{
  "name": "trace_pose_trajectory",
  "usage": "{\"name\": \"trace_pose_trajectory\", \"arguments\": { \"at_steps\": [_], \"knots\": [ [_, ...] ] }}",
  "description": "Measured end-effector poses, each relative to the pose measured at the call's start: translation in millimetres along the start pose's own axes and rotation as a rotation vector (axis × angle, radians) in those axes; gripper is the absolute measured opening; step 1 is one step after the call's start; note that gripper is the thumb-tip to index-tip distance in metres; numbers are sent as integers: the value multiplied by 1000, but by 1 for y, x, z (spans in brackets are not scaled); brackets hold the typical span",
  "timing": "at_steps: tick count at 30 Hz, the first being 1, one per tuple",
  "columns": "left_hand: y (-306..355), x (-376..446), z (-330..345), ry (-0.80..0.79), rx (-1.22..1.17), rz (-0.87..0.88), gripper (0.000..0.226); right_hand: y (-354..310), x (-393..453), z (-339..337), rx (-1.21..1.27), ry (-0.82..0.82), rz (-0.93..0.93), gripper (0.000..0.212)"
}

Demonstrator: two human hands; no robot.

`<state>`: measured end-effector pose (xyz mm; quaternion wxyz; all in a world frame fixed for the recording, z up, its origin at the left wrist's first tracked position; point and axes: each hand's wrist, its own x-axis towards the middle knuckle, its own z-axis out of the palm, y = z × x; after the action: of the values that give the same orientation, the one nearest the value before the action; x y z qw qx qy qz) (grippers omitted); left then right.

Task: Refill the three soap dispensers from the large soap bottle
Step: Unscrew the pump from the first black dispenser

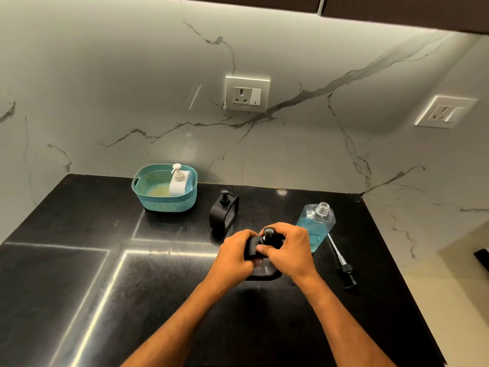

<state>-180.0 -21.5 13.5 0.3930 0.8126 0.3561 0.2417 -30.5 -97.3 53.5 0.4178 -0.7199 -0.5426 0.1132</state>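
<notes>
A black soap dispenser (260, 271) stands on the black counter in the middle, mostly hidden by my hands. My left hand (234, 254) grips its body from the left. My right hand (289, 249) is closed around its black pump head (269, 232). Behind it stands a second black dispenser (223, 213) with its pump on. A white dispenser (178, 182) sits inside a teal basket (164, 203) at the back left. The large clear soap bottle (316, 225), part full of blue liquid, stands uncapped to the right. Its black pump with tube (344, 266) lies on the counter beside it.
The black counter (105, 287) ends at a marble wall behind and to the right. Two wall sockets, one (247, 94) behind and one (446, 112) on the right, sit above the counter. The counter's right edge runs down past the loose pump.
</notes>
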Motion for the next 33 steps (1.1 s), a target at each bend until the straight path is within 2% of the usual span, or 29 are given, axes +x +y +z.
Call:
{"name": "trace_pose_trajectory", "arguments": {
  "at_steps": [4, 7, 9, 11, 13, 15, 17, 19, 21, 22, 24, 26, 29, 31, 33],
  "knots": [
    [-7, 1, -8, -3, 18, -1, 49, -2, -5, -1, 105, -110, -105, 38],
    [-4, 2, -12, 35, 11, -5, 51, -7, -1, -5, 79, -171, -75, 79],
    [0, 2, -11, 45, -11, -4, 49, -15, 3, -8, -88, -100, -49, 90],
    [3, 1, -9, 55, -46, -3, 44, -26, 6, -9, -228, -14, -29, 81],
    [6, 1, -6, 68, -44, -2, 43, -35, 9, -9, -346, -19, -41, 59],
    [8, 1, -5, 67, -31, -1, 43, -36, 11, -10, -339, -49, -39, 44],
    [9, 0, -5, 63, -33, -13, 45, -37, 14, -15, -177, -149, -9, 58],
    [10, -1, -5, 66, -38, -30, 45, -39, 15, -20, -48, -281, 30, 88],
    [9, -2, -5, 72, -42, -30, 44, -41, 15, -20, -215, -267, 19, 107],
    [9, -1, -4, 73, -47, -28, 43, -41, 15, -18, -331, -208, 15, 108],
    [9, -1, -4, 74, -51, -22, 42, -43, 15, -16, -429, -124, 27, 97],
    [11, 0, -4, 72, -41, -20, 44, -44, 15, -15, -376, -177, 8, 84],
    [10, 0, -3, 79, -41, -24, 42, -44, 14, -17, -173, -321, 34, 103],
    [8, 0, -2, 91, -40, -18, 39, -44, 15, -16, -241, -258, 35, 106],
    [7, 1, -2, 88, -34, -12, 40, -43, 15, -15, -382, -148, 29, 99]
  ]
}}
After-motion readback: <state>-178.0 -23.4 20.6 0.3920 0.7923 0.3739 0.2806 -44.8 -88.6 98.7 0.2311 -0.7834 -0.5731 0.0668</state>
